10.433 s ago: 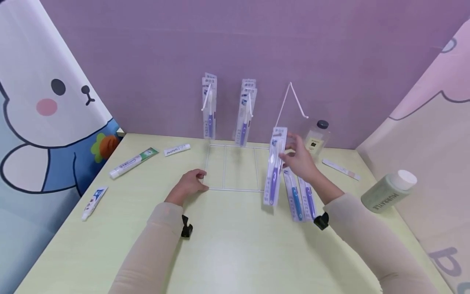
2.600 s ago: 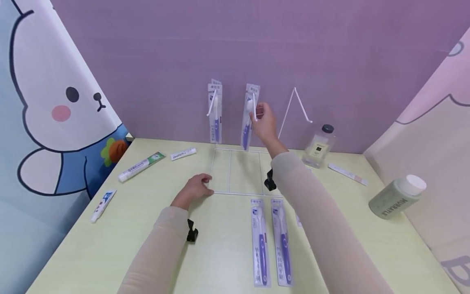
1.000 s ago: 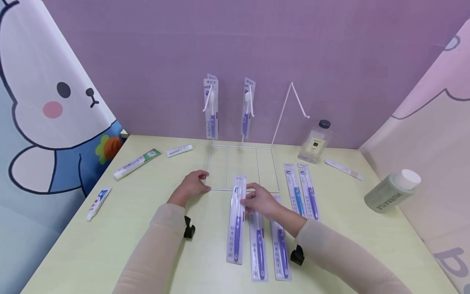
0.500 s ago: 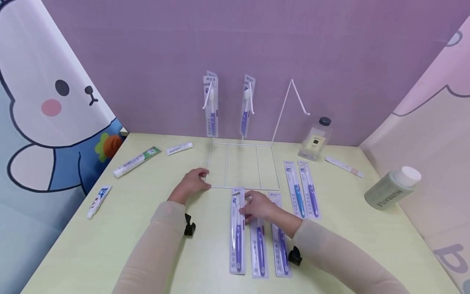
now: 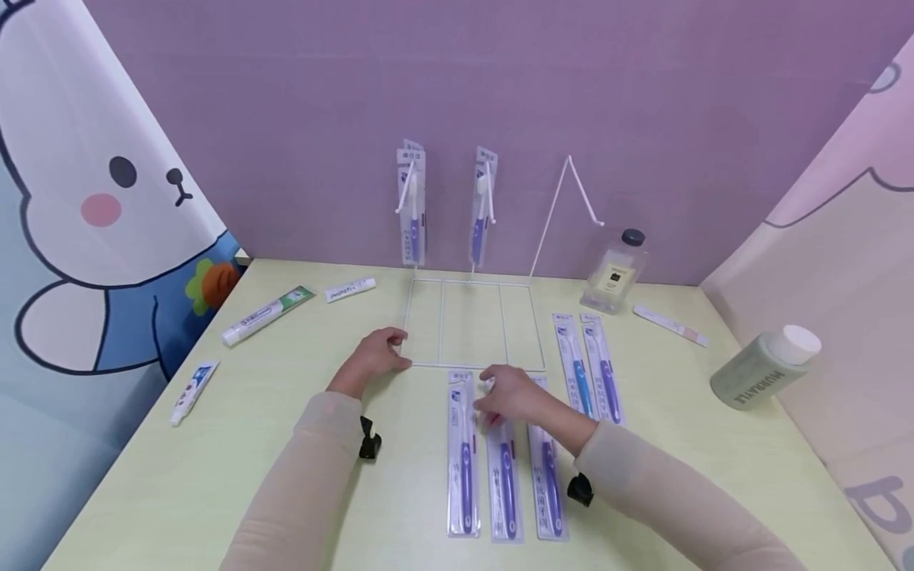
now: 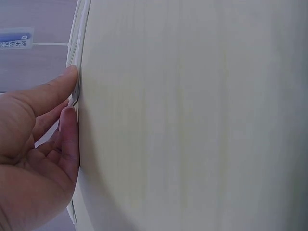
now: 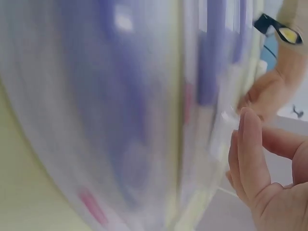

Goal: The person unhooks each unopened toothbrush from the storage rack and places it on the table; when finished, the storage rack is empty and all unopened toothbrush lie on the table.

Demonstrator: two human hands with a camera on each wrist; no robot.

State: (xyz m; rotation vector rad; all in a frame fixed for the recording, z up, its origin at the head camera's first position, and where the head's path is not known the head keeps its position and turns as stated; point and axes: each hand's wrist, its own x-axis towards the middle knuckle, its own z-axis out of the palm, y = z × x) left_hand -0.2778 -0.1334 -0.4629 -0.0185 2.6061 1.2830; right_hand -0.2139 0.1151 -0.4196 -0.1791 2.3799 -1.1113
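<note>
My left hand pinches the front left corner of a white wire display rack; in the left wrist view, thumb and fingers meet at the wire. In front of the rack lie three packaged purple toothbrushes side by side: a left one, a middle one and a right one. Over the upper part of the middle package hovers my right hand, fingertips beside the left package. The right wrist view shows its fingers nearly straight, thumb apart, nothing between them.
Packaged toothbrushes hang on the rack's left hook and middle hook; the right hook is bare. Two more packages, blue and purple, lie right of the rack. Toothpaste tubes lie left; a clear bottle and green bottle stand right.
The right hand took a toothbrush package off the middle hook, laid it left of the other two and let go. Earlier it held one below the right hook. The left hand stayed at the rack.
</note>
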